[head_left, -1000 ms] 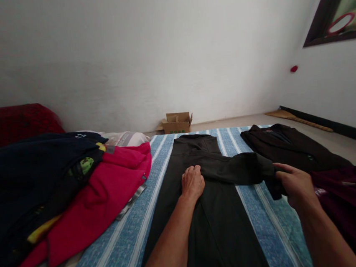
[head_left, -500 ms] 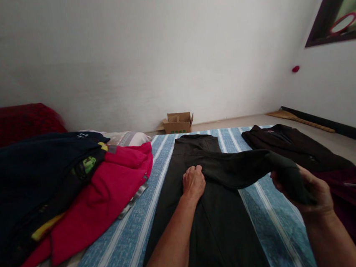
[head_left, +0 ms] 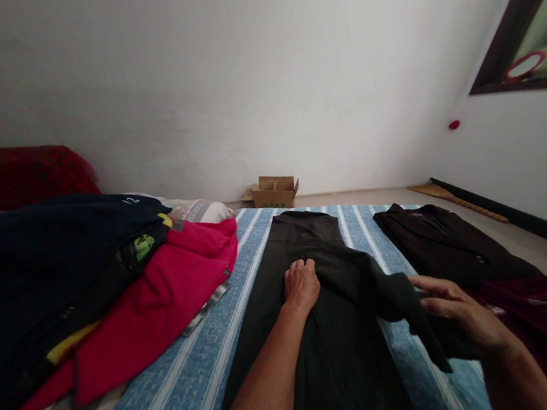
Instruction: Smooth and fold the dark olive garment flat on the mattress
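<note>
A black long-sleeved garment (head_left: 330, 348) lies flat down the middle of a blue striped sheet (head_left: 193, 374). My left hand (head_left: 301, 285) rests knuckles up on its chest, fingers curled and pressing the cloth at the base of the sleeve. My right hand (head_left: 461, 316) holds the end of the black sleeve (head_left: 383, 291), which drapes over my fingers and hangs toward me, folded in across the garment's right side.
A pile of navy and red clothes (head_left: 93, 293) covers the left. A dark jacket (head_left: 446, 240) and a maroon garment (head_left: 545, 314) lie on the right. A cardboard box (head_left: 273, 192) stands on the floor by the white wall. A dark-framed picture (head_left: 522, 33) hangs at upper right.
My right hand lifted the sleeve end from the right and carried it inward and down toward the garment's body. My left hand stayed pressed on the chest. The camera tilted slightly.
</note>
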### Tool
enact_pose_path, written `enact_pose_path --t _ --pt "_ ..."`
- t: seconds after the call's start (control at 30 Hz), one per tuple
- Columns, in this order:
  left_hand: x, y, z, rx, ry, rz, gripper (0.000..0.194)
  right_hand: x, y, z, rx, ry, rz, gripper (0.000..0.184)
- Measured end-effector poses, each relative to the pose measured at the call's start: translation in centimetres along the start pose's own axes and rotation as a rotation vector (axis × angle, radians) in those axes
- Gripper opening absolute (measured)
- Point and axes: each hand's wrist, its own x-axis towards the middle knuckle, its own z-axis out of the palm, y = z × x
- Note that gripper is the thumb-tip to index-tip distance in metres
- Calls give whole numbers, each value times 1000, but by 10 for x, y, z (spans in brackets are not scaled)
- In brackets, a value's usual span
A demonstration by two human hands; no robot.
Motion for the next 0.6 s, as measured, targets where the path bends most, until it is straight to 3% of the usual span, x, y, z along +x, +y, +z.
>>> enact_pose_path --t 0.13,0.23,0.33,0.47,0.6 --pt "0 0 1 5 17 4 30 -1 11 1 -234 55 199 37" --pt "1 0 2 6 19 15 30 -4 21 -2 -447 -11 201 37" --pt "2 0 2 -1 27 16 29 -3 26 2 -697 -59 204 55" --pt "2 -1 3 -25 30 16 26 2 25 26 -1113 183 249 60" --pt "2 -2 4 -30 37 19 28 4 27 50 -1407 279 148 36"
